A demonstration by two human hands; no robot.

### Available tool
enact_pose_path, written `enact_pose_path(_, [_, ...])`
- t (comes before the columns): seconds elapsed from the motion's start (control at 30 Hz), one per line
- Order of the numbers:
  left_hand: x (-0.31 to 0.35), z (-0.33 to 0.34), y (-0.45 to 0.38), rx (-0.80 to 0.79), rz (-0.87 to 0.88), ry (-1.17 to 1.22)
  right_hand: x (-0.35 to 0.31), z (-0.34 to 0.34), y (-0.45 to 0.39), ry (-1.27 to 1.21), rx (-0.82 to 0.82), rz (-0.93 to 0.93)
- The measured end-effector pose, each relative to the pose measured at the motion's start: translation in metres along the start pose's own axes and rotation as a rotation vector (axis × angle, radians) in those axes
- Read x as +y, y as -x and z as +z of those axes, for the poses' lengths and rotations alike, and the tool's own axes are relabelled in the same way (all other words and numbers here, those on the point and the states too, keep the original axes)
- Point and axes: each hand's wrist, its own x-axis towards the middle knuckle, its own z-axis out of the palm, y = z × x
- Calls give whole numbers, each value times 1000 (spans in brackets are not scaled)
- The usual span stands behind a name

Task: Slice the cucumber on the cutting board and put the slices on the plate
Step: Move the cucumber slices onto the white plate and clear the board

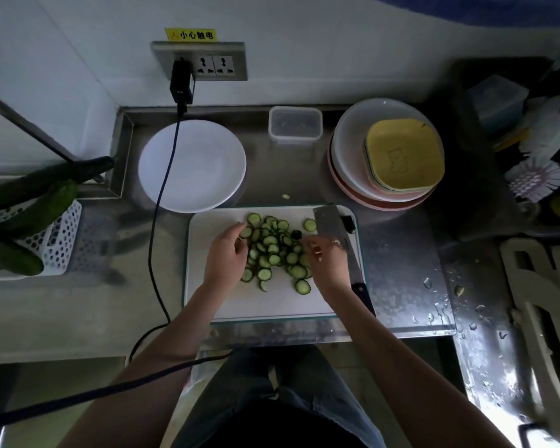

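Note:
Several cucumber slices (pixel 274 250) lie heaped in the middle of the white cutting board (pixel 272 305). My left hand (pixel 225 257) is cupped against the heap's left side, its fingertips touching the slices. My right hand (pixel 328 263) is cupped against the right side, with its fingers curved toward the heap. A cleaver (pixel 328 224) lies flat along the board's right edge, partly under my right hand, its dark handle pointing toward me. The white plate (pixel 191 166) stands behind the board to the left and holds nothing.
A black cable (pixel 162 195) runs from the wall socket across the plate and down off the counter. A white basket (pixel 59 234) with whole cucumbers sits at left. Stacked bowls (pixel 388 156) and a clear container (pixel 295 126) stand behind the board. Water drops lie at right.

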Motion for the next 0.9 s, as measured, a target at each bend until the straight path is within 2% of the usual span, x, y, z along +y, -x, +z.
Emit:
enact_pose_path(0.07, [0, 0, 3, -15, 17, -2, -3, 0, -9, 40, 76, 12])
enact_pose_path(0.23, [-4, -1, 8, -27, 10, -35, -18, 5, -38, 314, -109, -113])
enact_pose_path(0.33, [-1, -3, 10, -58, -22, -15, -21, 12, -39, 465, -113, -177])
enact_pose_path(0.4, [0, -3, 10, -74, -34, -8, -19, 9, -37, 420, -78, -219])
enact_pose_path(0.47, [-2, -4, 10, -72, -36, -7, -13, -2, -31, 236, 83, -135])
enact_pose_path(0.53, [-5, -2, 12, -70, -29, -13, 1, -18, -24, 72, 293, 96])
enact_pose_path(0.57, [-5, 1, 13, -75, -25, -26, 10, -25, -20, 33, 348, 205])
enact_pose_path(0.63, [-5, 6, 16, -98, -14, -40, 22, -33, -17, 29, 329, 311])
enact_pose_path(0.7, [-7, 10, 20, -142, -2, -40, 21, -32, -15, 59, 302, 261])
enact_pose_path(0.77, [-10, 9, 22, -168, 30, -39, 9, -24, -7, 83, 317, 62])
enact_pose_path(0.83, [-12, 7, 23, -153, 43, -23, -3, -3, 6, 128, 200, -108])
enact_pose_path(0.9, [-11, 7, 21, -133, 18, -7, -10, 23, 18, 156, 40, -97])
